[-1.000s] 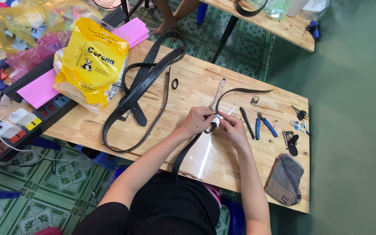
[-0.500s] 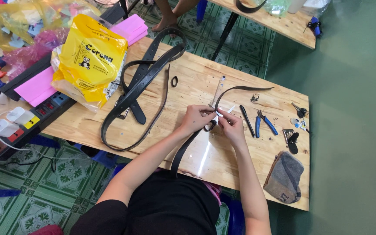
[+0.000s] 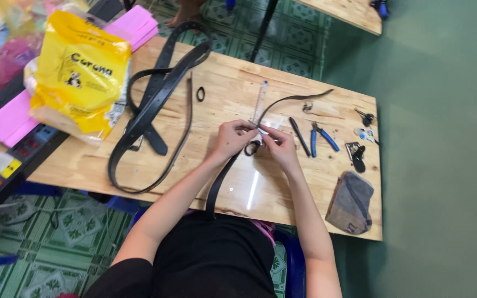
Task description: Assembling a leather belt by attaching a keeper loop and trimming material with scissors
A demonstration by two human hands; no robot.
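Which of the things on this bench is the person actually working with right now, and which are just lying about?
In use:
- left hand and right hand, meeting over the table
- black belt strap running between them
- small metal buckle part at the fingertips

Lying about:
- blue-handled pliers
- black pen-like tool
- clear ruler
- looped black belts
- yellow plastic bag
- grey cloth pouch
- bunch of keys
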